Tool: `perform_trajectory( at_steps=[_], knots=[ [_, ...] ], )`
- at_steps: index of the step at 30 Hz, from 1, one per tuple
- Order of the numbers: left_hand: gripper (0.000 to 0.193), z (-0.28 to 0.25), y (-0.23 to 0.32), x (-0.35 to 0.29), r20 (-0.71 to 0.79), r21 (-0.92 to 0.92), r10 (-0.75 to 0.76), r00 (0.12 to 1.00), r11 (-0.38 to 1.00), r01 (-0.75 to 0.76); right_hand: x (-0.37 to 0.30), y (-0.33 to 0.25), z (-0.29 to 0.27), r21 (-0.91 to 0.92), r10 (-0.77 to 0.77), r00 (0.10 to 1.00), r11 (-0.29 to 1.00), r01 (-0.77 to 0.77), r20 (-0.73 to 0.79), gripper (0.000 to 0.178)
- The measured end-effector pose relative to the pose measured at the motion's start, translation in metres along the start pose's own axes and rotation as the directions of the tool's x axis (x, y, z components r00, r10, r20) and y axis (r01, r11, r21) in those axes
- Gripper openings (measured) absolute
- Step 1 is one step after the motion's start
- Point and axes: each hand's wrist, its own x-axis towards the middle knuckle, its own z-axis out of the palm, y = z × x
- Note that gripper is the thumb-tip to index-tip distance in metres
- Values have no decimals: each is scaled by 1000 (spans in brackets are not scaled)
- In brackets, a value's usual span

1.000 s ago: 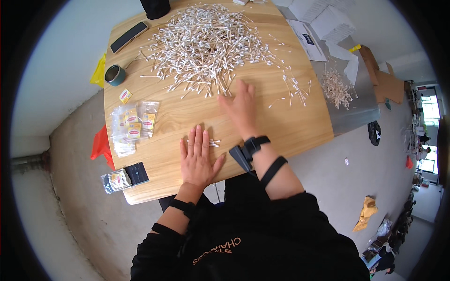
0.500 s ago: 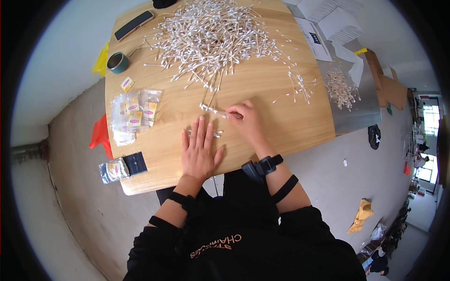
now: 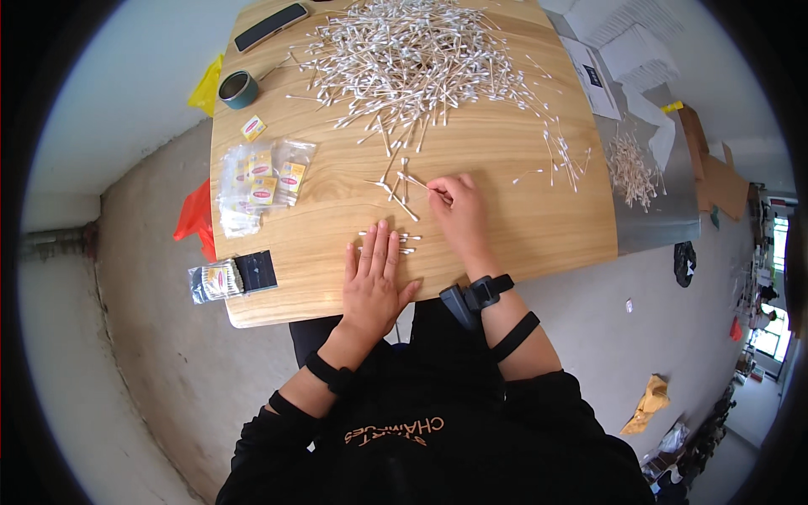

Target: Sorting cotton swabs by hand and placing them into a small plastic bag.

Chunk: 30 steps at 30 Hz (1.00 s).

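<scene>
My left hand (image 3: 372, 282) lies flat with its fingers stretched out on the wooden table (image 3: 513, 231). Under its fingers are several cotton swabs (image 3: 407, 244), whose white tips show on both sides. To the right, my right hand (image 3: 459, 209) pinches one cotton swab (image 3: 416, 182) between thumb and forefinger, its tip pointing left. A few loose swabs (image 3: 402, 202) lie crossed just left of that hand. Beyond both hands spreads a big heap of cotton swabs (image 3: 421, 63) with white tips and pale sticks.
Clear plastic bags (image 3: 244, 181) with yellow labels lie at the left, near a filled pack of swabs (image 3: 220, 279) at the table edge. A small green cup (image 3: 238, 89) and a phone (image 3: 271, 27) stand farther back. More swabs (image 3: 633, 168) lie on a grey surface at right.
My right hand has drawn a swab away from the heap, and several loose swabs now lie apart from it. The view has shifted slightly; my left hand stays flat on its swabs.
</scene>
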Motion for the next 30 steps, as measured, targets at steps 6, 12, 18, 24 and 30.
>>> perform_trajectory(
  at_steps=[6, 12, 18, 24, 30],
  knots=[
    [90, 6, -11, 30, -53, 37, -1, 999, 999, 3, -3, -8, 13, -70, -3, 988, 998, -8, -152, 8],
    [87, 14, -13, 30, -91, 59, 3, 996, 998, 2, 9, -40, 32, -119, -199, 978, 971, 205, 61, 17],
    [71, 14, -10, 22, -18, 126, 34, 999, 992, -32, 25, -43, 65, -293, -242, 966, 920, 259, 94, 9],
    [78, 7, -6, 23, -86, -48, -15, 996, 999, 11, 37, -40, 10, -60, -306, 920, 952, 301, -245, 9],
    [82, 7, -7, 23, -73, -32, -19, 997, 999, 17, 43, 2, -53, -348, -158, 892, 938, 1, -423, 23]
  ],
)
